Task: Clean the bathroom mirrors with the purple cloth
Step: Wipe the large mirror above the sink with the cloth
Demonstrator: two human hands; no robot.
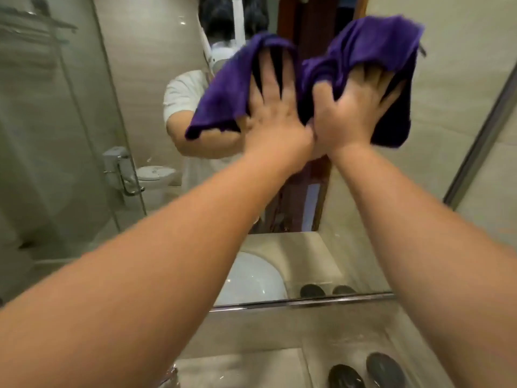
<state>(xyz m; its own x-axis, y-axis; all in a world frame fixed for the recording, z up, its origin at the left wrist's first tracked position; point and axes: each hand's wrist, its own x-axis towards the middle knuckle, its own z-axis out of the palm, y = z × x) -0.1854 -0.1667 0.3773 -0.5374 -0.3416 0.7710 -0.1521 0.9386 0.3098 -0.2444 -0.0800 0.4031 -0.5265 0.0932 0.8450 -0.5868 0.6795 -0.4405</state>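
Note:
The purple cloth lies bunched against the bathroom mirror, high and centre-right, and stretches across both my hands. My left hand presses flat on the cloth's left part with straight, spread fingers whose tips are under a fold. My right hand is right beside it, wrists nearly touching. Its fingers are spread into the cloth and its thumb pinches a fold. The mirror reflects a person in a white shirt behind the cloth.
A chrome strip marks the mirror's lower edge above the stone counter. Two dark round objects sit on the counter at bottom right. The mirror's metal side frame runs up the right. A toilet and sink show as reflections.

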